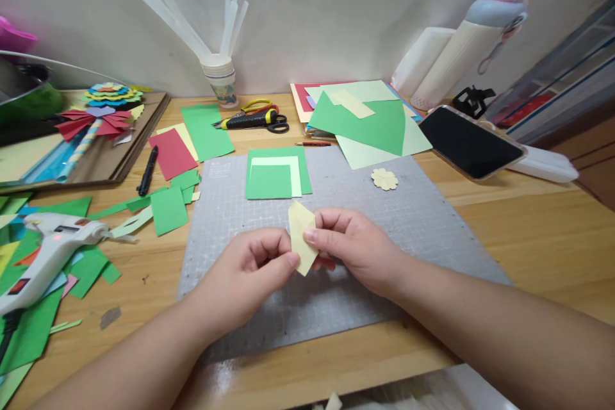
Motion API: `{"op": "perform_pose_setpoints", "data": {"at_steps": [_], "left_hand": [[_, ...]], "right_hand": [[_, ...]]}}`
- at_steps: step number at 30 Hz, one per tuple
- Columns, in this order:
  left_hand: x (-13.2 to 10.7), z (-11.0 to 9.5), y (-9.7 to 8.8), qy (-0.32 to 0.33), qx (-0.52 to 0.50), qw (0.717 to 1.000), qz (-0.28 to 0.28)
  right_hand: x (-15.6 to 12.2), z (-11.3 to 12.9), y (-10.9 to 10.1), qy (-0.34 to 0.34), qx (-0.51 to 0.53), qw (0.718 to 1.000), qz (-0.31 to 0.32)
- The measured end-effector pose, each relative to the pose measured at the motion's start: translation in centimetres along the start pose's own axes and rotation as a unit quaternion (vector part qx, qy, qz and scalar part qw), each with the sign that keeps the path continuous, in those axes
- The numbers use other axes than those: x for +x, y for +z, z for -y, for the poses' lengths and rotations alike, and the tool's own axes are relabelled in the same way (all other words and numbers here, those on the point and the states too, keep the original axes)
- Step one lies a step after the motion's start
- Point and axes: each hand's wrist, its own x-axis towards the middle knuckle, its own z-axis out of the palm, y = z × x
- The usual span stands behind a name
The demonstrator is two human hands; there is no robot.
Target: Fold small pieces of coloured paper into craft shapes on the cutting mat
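Between my two hands is a small folded piece of pale yellow paper [302, 230], held above the grey cutting mat [230, 320]. My left hand [259, 266] pinches its lower left edge between thumb and finger. With thumb on top and fingers behind, my right hand [353, 246] grips the right side. Beyond them on the mat lie stacked green and pale green paper pieces [270, 180]. A pale yellow paper flower [385, 179] rests farther right on the mat.
A white glue gun [45, 262] lies on green scraps at left. Scissors and a cutter [250, 119] sit near a paper cup [223, 86] of white sticks. Stacked paper sheets [365, 125], a phone [473, 142] and a bottle [461, 54] stand or lie at back right.
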Motion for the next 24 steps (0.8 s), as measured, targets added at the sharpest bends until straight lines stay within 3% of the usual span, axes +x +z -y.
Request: {"op": "perform_pose_setpoints", "data": {"at_steps": [6,11,15,17,19,21,24], "left_hand": [[0.1,0.1,-0.1,-0.003,-0.068,0.998,-0.008],[0.2,0.2,0.0,-0.001,-0.061,0.996,-0.064],[0.3,0.1,-0.1,-0.023,-0.077,0.995,-0.066],[0.4,0.2,-0.4,-0.036,-0.107,0.989,-0.093],[0.5,0.3,-0.7,-0.050,-0.149,0.981,-0.111],[0.6,0.4,-1.0,-0.060,-0.187,0.974,-0.110],[0.7,0.5,-1.0,-0.070,-0.205,0.972,-0.095]], "right_hand": [[-0.2,0.2,0.3,0.056,-0.037,0.995,0.069],[-0.2,0.1,0.3,0.051,-0.051,0.997,0.033],[-0.3,0.0,0.4,0.022,-0.074,0.996,0.038],[-0.5,0.0,0.3,-0.041,-0.112,0.993,0.012],[-0.5,0.0,0.1,-0.151,-0.198,0.968,-0.017],[-0.6,0.0,-0.1,-0.264,-0.307,0.914,-0.016],[-0.6,0.0,-0.4,-0.345,-0.422,0.838,0.009]]}}
